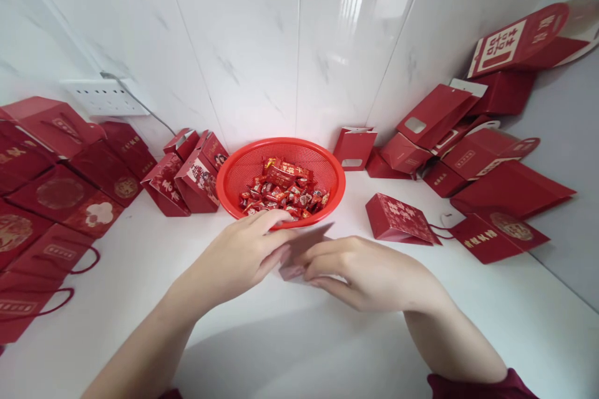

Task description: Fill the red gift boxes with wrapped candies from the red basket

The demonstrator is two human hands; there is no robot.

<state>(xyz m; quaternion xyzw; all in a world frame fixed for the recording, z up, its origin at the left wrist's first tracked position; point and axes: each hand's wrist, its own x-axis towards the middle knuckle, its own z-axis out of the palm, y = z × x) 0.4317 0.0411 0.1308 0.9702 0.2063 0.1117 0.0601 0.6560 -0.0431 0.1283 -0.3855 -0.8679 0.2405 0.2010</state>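
Dark red sleeves [486, 388] sit nearest my camera, along the bottom edge of the frame. Just below centre, the fingers of my left hand [248, 252] and right hand [362, 271] grip a small reddish carton [306, 244] above a smooth white worktop [135, 305], which carries soft shadows. Beyond it, a red basket [340, 190] of wrapped sweets [285, 190] stands near the glossy, grey-veined tile wall [243, 43]. I see a socket panel [105, 98] upper left; red boxes [60, 187] crowd both sides.

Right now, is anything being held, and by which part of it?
The left hand and right hand seem to hold a small dark-red box by its opposite sides; fingers hide the exact grip.
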